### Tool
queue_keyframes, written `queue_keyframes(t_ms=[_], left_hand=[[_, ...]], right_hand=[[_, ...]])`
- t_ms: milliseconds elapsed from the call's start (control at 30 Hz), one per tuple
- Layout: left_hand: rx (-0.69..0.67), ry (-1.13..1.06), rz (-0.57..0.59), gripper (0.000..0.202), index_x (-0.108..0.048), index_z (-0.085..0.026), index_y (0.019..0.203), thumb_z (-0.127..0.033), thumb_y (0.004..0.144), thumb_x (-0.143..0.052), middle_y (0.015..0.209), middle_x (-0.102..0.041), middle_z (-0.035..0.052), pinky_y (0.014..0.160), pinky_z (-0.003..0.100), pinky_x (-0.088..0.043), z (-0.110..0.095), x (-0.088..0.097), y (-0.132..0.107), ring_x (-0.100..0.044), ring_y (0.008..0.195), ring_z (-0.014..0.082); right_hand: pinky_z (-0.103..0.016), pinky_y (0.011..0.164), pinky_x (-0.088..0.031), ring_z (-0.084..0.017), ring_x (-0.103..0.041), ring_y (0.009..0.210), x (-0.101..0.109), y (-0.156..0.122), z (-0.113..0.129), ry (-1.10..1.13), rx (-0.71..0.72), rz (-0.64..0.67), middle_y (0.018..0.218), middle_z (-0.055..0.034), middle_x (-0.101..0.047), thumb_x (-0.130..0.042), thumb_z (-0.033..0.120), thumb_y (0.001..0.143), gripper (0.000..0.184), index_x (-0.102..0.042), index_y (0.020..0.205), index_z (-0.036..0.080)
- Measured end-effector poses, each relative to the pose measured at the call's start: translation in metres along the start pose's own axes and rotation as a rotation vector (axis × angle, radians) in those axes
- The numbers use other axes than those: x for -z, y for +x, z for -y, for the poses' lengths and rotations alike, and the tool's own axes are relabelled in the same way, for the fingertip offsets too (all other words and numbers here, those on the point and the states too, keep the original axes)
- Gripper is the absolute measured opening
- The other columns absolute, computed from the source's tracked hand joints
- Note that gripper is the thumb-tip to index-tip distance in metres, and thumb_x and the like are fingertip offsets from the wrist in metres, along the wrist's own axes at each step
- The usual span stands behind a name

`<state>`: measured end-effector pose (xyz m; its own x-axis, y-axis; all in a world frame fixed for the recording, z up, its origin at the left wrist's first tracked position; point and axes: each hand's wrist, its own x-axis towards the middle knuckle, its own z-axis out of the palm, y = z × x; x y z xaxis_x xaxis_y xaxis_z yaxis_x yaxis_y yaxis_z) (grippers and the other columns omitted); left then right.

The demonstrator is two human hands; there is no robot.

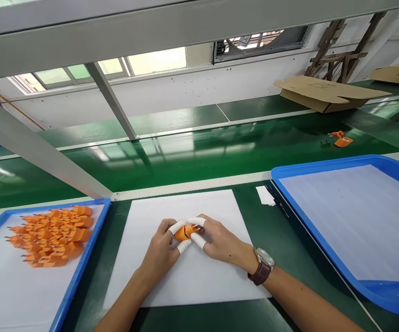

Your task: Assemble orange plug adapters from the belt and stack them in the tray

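Left hand: my left hand (164, 242) pinches one side of the orange piece (181, 234) between thumb and forefinger, both tipped with white covers (184, 246).
Right hand: my right hand (218, 237), thumb and forefinger in the same covers, pinches the piece's darker end; a watch (264, 263) sits on this wrist.
Orange piece: between my two hands, above the white sheet (178, 290) in front of me.
Left tray: the blue-rimmed tray (106, 210) holds a cluster of similar orange parts (56, 235).
Right side: a second blue tray (324, 263) bears a white liner (358, 212); a small white slip (265, 196) lies just beside it.
Green belt: beyond, one orange item (343, 140) rests on the green belt (192, 166).
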<state>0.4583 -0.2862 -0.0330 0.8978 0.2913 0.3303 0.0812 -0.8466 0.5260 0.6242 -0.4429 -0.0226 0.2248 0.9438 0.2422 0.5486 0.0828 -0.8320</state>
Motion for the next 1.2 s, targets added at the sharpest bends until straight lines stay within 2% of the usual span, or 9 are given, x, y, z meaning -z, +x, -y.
queue_keyframes(t_ms=[133, 367, 533, 867, 1200], left_hand=[[-0.029, -0.032, -0.003, 0.044, -0.048, -0.030, 0.137, -0.028, 0.096, -0.062, 0.115, -0.062, 0.0065, 0.058, 0.027, -0.053, -0.004, -0.003, 0.000, -0.054, 0.068, 0.0116], [-0.034, -0.067, -0.055, 0.043, -0.050, -0.030, 0.135, -0.025, 0.094, -0.064, 0.110, -0.066, 0.0048, 0.058, 0.026, -0.055, -0.006, -0.009, -0.002, -0.055, 0.066, 0.0116], [-0.023, -0.064, -0.085, 0.039, -0.053, -0.027, 0.132, -0.021, 0.094, -0.063, 0.111, -0.067, 0.0062, 0.058, 0.027, -0.056, -0.006, -0.013, -0.003, -0.064, 0.075, 0.0152], [0.008, -0.114, -0.050, 0.040, -0.050, -0.029, 0.133, -0.024, 0.096, -0.062, 0.111, -0.065, 0.0066, 0.057, 0.025, -0.056, -0.002, -0.015, -0.004, -0.059, 0.070, 0.0119], [0.005, -0.056, -0.034, 0.040, -0.049, -0.029, 0.131, -0.024, 0.093, -0.062, 0.111, -0.061, 0.0052, 0.059, 0.028, -0.055, -0.005, -0.010, -0.001, -0.052, 0.065, 0.0115]], right_hand=[[-0.036, 0.078, -0.055, -0.019, -0.061, 0.090, -0.003, 0.001, 0.000, -0.013, 0.007, -0.012, 0.108, -0.0060, -0.063, -0.053, 0.004, 0.088, 0.035, -0.061, 0.118, 0.023], [-0.035, 0.077, -0.055, -0.019, -0.062, 0.089, -0.009, 0.002, -0.003, -0.004, 0.065, -0.058, 0.106, -0.0061, -0.064, -0.054, 0.003, 0.088, 0.043, -0.058, 0.126, 0.024], [-0.033, 0.073, -0.054, -0.018, -0.060, 0.083, -0.009, 0.004, -0.008, 0.062, 0.079, -0.040, 0.102, -0.0055, -0.063, -0.057, 0.010, 0.092, 0.031, -0.059, 0.120, 0.024], [-0.030, 0.066, -0.051, -0.014, -0.057, 0.076, -0.006, 0.012, -0.010, 0.184, 0.007, 0.020, 0.101, -0.0041, -0.065, -0.061, 0.015, 0.092, 0.016, -0.064, 0.105, 0.022], [-0.031, 0.071, -0.053, -0.016, -0.058, 0.080, -0.007, 0.008, -0.004, 0.073, 0.006, -0.016, 0.102, -0.0038, -0.063, -0.059, 0.007, 0.086, 0.033, -0.062, 0.114, 0.023]])
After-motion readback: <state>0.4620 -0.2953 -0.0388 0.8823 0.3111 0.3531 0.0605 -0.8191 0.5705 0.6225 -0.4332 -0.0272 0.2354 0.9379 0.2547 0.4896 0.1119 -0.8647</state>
